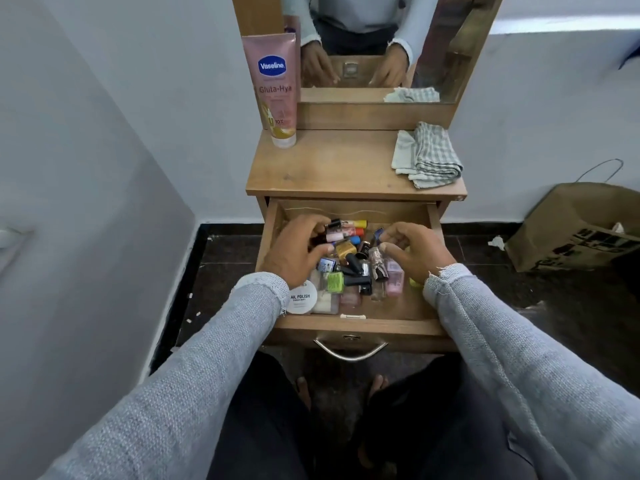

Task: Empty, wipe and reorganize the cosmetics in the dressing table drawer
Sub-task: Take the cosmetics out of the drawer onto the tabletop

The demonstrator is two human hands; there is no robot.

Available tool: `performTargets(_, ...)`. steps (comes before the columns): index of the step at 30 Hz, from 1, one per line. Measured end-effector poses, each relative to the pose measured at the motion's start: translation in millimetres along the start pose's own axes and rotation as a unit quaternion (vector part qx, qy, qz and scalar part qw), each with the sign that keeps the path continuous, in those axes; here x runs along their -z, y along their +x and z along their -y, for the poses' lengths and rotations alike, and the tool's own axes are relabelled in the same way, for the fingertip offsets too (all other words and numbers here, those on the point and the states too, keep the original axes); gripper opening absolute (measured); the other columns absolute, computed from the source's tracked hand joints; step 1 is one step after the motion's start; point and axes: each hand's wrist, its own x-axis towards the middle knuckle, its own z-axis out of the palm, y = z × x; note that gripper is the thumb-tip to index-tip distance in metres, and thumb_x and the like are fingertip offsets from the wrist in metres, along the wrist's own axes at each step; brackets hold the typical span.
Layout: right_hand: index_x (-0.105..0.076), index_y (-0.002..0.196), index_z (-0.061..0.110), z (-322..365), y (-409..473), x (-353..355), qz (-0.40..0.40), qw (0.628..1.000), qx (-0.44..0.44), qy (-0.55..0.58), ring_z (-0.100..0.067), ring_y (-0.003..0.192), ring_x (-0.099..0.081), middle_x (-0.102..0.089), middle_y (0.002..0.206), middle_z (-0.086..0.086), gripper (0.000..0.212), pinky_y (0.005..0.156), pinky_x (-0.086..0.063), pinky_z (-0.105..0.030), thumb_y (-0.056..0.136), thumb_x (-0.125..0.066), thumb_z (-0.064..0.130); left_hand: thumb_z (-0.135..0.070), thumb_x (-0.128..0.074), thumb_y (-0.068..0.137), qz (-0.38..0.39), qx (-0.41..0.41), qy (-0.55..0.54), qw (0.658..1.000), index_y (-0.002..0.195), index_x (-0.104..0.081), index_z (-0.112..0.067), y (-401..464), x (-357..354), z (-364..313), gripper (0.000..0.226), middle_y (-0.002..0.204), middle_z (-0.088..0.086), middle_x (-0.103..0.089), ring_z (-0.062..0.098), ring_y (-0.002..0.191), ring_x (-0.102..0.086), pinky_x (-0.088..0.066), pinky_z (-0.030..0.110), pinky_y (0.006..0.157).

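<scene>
Cosmetics (349,261) lie in a jumbled heap inside the open wooden drawer (356,326) right in front of me: small glossy bottles, stubby tubes with yellow, orange and blue ends, a gold-capped one, a round white tub of nail polish wipes (302,299) at the near left. My left hand (297,251) is down in the pile, fingers curled over the tubes at the far left, though whether it actually grips any I cannot tell. My right hand (415,250) curls in from the other side, fingertips on a clear pinkish bottle; again the grip is hard to read. Knitted grey sleeves hide both wrists and the drawer's near corners. Up on the grained bench (329,168), a tall pink lotion tube (277,88) stands on its cap at the left, and a folded checked cloth (427,155), soft and rumpled, lies at the right. The mirror (360,39) above is cut off at the top.
</scene>
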Motion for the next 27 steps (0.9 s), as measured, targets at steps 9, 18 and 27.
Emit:
performTargets(9,-0.055,0.124,0.013,-7.2,-8.3,12.3,0.155,0.964,-0.033,-0.213,-0.025,0.101,-0.055,-0.053,0.122,-0.011,0.042,0.093,-0.045,-0.029,0.084,-0.067,0.007,-0.024,-0.069,0.088,0.075,-0.013,0.075,0.994,0.126,-0.057,-0.022,-15.9,-26.4,-15.0,0.04,0.126,-0.002,-0.057,0.014,0.116,-0.054,-0.043,0.028,0.097)
performTargets(18,-0.014,0.151,0.011,-7.5,0.4,-0.3,0.201,0.91,-0.04,-0.36,-0.042,0.128,-0.043,-0.033,0.144,-0.025,0.083,0.105,-0.041,-0.05,0.087,-0.066,0.01,-0.025,-0.068,0.089,0.071,-0.021,0.075,0.994,0.126,-0.056,-0.022,-9.1,-37.0,-28.4,0.039,0.131,-0.002,-0.056,0.015,0.122,-0.051,-0.042,0.033,0.104)
performTargets(27,-0.013,0.151,0.018,-4.6,16.3,-10.0,0.206,0.871,-0.063,-0.442,-0.043,0.13,-0.038,-0.042,0.14,-0.022,0.073,0.1,-0.043,-0.05,0.094,-0.059,0.019,-0.024,-0.069,0.088,0.057,-0.021,0.061,0.996,0.125,-0.057,-0.022,-7.6,-34.9,-26.8,0.04,0.124,-0.003,-0.058,0.009,0.111,-0.053,-0.043,0.025,0.095)
